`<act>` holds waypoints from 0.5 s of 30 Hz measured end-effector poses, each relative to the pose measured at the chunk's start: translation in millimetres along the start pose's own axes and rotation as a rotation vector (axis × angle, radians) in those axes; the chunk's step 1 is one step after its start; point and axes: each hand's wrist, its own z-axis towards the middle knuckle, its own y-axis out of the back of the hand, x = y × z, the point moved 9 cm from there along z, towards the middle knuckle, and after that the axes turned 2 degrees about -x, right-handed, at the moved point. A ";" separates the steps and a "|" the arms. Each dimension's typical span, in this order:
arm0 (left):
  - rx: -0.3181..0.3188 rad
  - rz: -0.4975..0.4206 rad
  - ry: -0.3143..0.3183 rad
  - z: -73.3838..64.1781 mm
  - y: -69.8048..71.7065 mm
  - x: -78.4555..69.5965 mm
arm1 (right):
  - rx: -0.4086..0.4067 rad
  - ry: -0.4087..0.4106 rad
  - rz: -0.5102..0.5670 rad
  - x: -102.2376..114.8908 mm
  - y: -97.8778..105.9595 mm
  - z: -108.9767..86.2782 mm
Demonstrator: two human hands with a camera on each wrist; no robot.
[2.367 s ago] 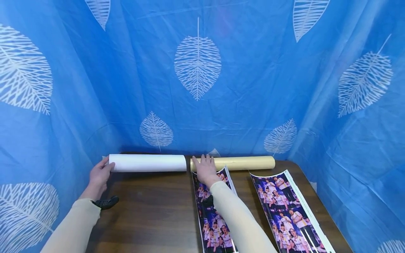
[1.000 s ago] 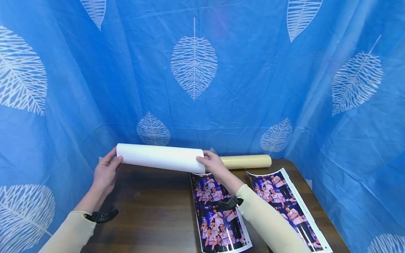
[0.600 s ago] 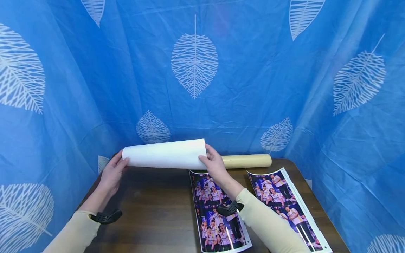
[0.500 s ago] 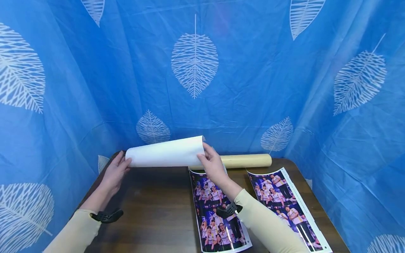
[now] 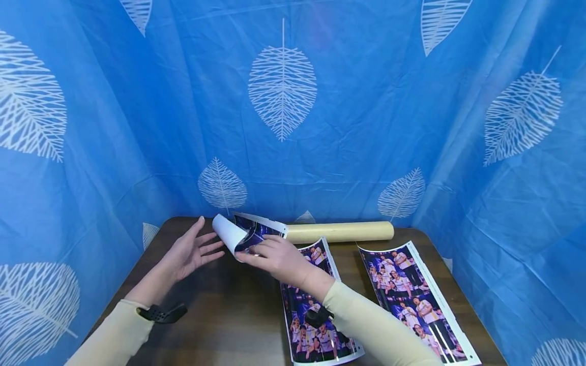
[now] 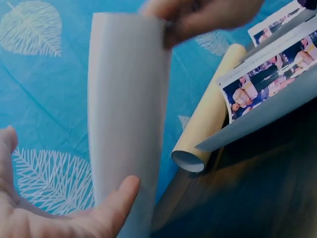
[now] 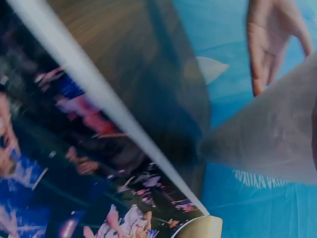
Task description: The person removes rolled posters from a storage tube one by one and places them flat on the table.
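My right hand pinches a loosely curled photo poster by its edge, above the back of the table. Its plain white back faces outward, and part of the dark printed side shows. To its left is my left hand, fingers spread and holding nothing. In the left wrist view the poster stands as a pale roll, my left thumb overlapping it; whether they touch I cannot tell. The right wrist view has my left hand beside the poster's blurred roll.
A pale yellow cardboard tube lies along the table's back edge. Two printed photo posters, a middle one and a right one, lie on the brown wooden table. Blue leaf-patterned cloth surrounds the table.
My right hand first rested on the yellow tube, then gripped the white roll's right end. It has swung that end left and toward me, and my left hand has let go.
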 end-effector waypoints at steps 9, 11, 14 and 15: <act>-0.057 0.231 0.110 -4.2 1.0 21.0 | 0.013 0.273 -0.108 47.3 -13.9 -2.7; -0.080 0.285 0.126 -4.6 2.8 26.2 | 0.034 0.303 -0.108 54.4 -17.2 -3.2; -0.104 0.347 0.149 -4.3 5.5 33.6 | 0.087 0.335 -0.108 63.9 -23.1 -3.5; -0.112 0.360 0.152 -4.1 6.6 36.0 | 0.103 0.344 -0.108 66.9 -25.1 -3.7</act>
